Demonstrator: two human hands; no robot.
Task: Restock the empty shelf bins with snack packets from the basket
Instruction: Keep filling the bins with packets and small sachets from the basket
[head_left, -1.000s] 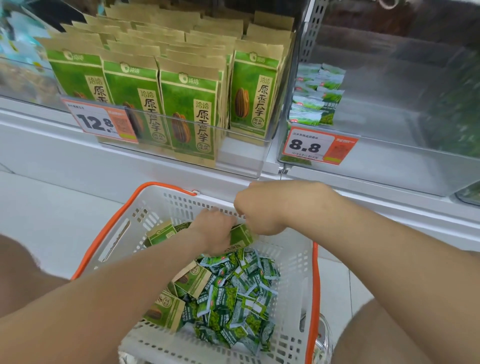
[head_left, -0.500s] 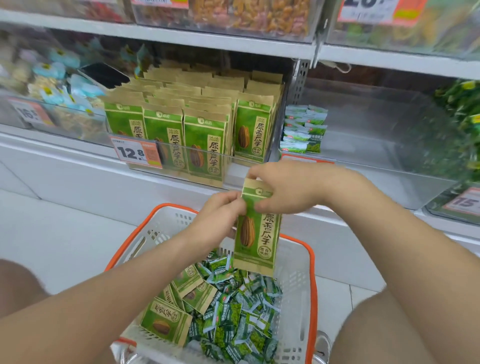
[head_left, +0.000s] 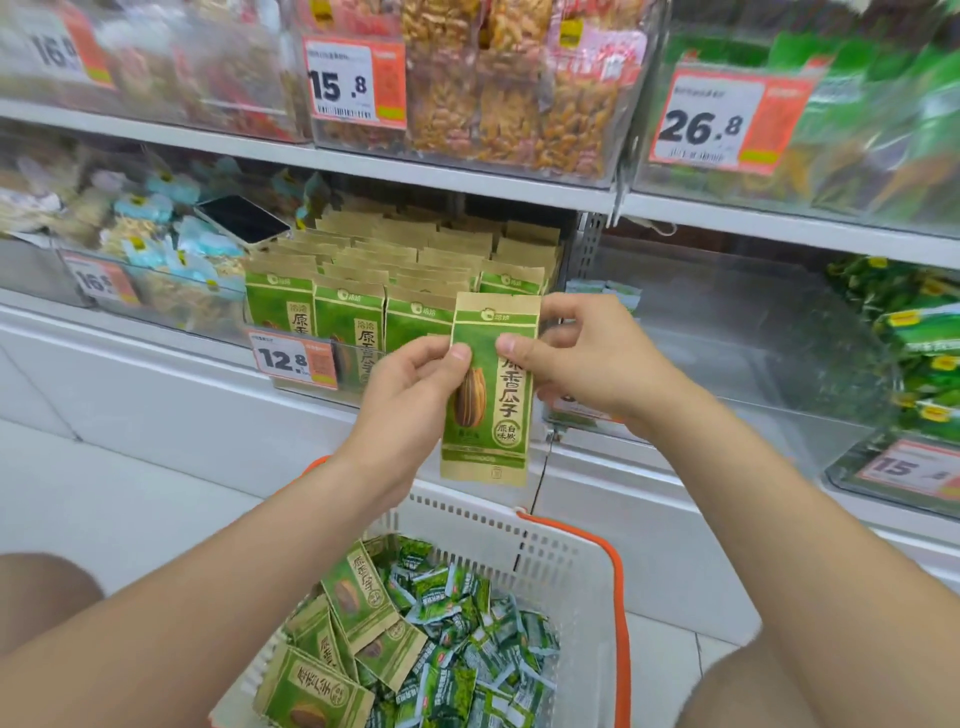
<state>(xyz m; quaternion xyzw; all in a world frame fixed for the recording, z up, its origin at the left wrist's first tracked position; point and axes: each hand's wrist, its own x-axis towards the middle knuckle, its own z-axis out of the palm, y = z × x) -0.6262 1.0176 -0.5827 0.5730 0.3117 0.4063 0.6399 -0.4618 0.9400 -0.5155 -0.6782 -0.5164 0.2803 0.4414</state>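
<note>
I have one sunflower seed packet (head_left: 487, 410) held upright between both hands, above the basket (head_left: 574, 558) and just in front of the shelf. My left hand (head_left: 415, 382) pinches its left edge between thumb and fingers, and my right hand (head_left: 592, 364) pinches the upper right edge the same way, so both hands grip this packet and nothing else. The clear bin (head_left: 353, 387) with the 12.8 price tag (head_left: 296, 360) stands directly behind it. That bin is already packed with rows of matching green and kraft-paper packets, so I judge it close to done, with room perhaps at the front right, where I am holding this one. The next clear bin (head_left: 753, 364) to the right is a different story: I can see only a few small green sachets (head_left: 602, 292) stacked at its back left corner, and the rest of it looks bare. In the basket a handful of the larger seed packets (head_left: 358, 610) lie along the left side, beside a thick heap of small green sachets (head_left: 467, 649) that look like the same kind as those in the sparse bin. So as I read it, the seed bin needs only this packet and those few more, while filling the sachet bin is barely begun and makes up most of what is left. A phone (head_left: 241, 221) lies on top of the goods in the bin further left, and I want to keep clear of it.
</note>
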